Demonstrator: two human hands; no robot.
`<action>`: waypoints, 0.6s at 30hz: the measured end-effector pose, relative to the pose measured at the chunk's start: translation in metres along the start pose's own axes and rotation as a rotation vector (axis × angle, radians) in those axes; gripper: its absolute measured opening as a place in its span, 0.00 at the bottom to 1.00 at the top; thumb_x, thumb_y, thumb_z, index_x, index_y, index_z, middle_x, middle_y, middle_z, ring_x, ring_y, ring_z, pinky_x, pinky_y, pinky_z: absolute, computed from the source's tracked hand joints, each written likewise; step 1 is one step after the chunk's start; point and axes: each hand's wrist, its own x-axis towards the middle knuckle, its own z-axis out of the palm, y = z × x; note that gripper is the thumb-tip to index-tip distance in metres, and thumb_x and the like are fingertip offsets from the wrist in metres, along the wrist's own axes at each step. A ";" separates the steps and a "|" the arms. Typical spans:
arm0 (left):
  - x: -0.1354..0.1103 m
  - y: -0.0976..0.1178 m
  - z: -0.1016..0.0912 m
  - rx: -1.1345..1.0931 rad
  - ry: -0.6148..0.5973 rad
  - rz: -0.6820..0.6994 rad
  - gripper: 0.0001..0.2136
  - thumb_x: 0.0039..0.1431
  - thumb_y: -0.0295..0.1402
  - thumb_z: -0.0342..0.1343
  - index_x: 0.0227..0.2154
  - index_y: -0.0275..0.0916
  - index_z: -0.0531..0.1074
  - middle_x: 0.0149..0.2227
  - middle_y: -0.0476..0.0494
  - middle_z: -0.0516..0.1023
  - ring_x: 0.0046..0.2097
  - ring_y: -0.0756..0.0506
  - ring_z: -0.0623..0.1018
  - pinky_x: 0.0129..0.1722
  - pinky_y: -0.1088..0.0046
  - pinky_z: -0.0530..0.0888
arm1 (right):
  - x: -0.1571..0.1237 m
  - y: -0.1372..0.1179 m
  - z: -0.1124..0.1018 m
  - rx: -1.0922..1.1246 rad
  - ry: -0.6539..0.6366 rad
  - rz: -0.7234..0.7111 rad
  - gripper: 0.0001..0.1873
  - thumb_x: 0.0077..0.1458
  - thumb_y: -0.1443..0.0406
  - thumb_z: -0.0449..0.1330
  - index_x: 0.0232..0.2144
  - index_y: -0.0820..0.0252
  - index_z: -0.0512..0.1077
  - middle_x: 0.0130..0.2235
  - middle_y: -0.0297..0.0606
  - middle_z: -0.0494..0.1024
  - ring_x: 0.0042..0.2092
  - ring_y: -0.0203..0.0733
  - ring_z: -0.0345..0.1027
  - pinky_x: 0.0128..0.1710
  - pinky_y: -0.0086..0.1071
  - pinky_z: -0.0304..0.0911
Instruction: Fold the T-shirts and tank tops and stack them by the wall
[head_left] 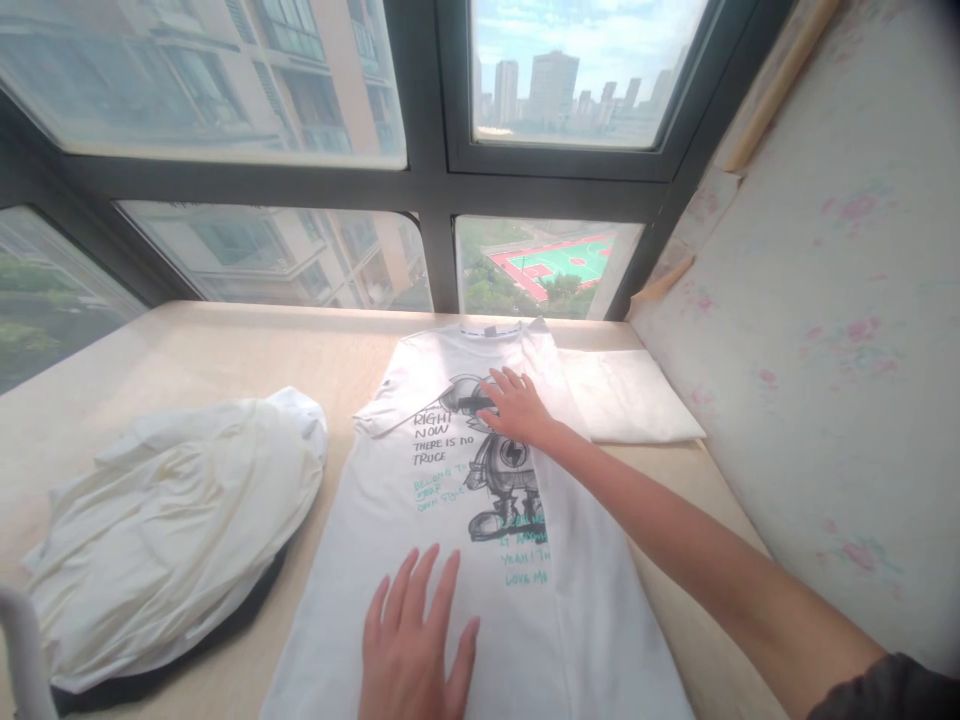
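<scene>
A white printed T-shirt [420, 520] lies spread on the wooden surface, its collar toward the window. Black lettering, a grey cartoon figure and green writing show on its front. The shirt's right side is folded inward over part of the print, and the left sleeve lies across the chest. My right hand [517, 405] rests on the upper print with its fingers spread. Lower down, my left hand [417, 635] is over the shirt's lower front, fingers apart and holding nothing. Whether its palm touches the cloth I cannot tell.
To the left lies a heap of cream-white cloth [187, 510] with something dark under it. A folded white cloth [630, 395] sits beside the shirt at right. Dark window frames [431, 180] close off the back, and a flowered wall [817, 330] bounds the right.
</scene>
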 end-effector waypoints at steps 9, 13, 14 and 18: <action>0.010 -0.067 0.000 0.358 0.082 -0.116 0.28 0.66 0.44 0.42 0.65 0.40 0.62 0.70 0.39 0.56 0.70 0.33 0.52 0.66 0.44 0.48 | 0.018 -0.041 0.032 0.102 -0.106 -0.001 0.41 0.63 0.40 0.37 0.70 0.52 0.47 0.73 0.41 0.38 0.72 0.58 0.29 0.66 0.62 0.27; 0.008 -0.070 -0.002 0.361 0.090 -0.104 0.27 0.66 0.44 0.42 0.64 0.40 0.63 0.70 0.40 0.56 0.70 0.34 0.53 0.66 0.45 0.49 | 0.019 -0.043 0.030 0.089 -0.107 0.005 0.41 0.63 0.41 0.37 0.70 0.52 0.48 0.73 0.41 0.38 0.72 0.57 0.29 0.66 0.61 0.27; 0.008 -0.071 -0.002 0.361 0.091 -0.100 0.27 0.66 0.44 0.42 0.64 0.40 0.63 0.70 0.41 0.56 0.70 0.35 0.53 0.66 0.45 0.49 | 0.019 -0.044 0.030 0.085 -0.112 0.007 0.40 0.63 0.41 0.37 0.70 0.53 0.48 0.73 0.41 0.38 0.72 0.58 0.28 0.66 0.61 0.28; 0.005 -0.076 -0.003 0.357 0.110 -0.095 0.27 0.65 0.44 0.42 0.64 0.39 0.64 0.69 0.40 0.57 0.69 0.34 0.55 0.66 0.44 0.50 | 0.022 -0.050 0.030 0.079 -0.134 0.000 0.40 0.64 0.42 0.38 0.71 0.53 0.47 0.73 0.41 0.36 0.72 0.58 0.28 0.66 0.61 0.28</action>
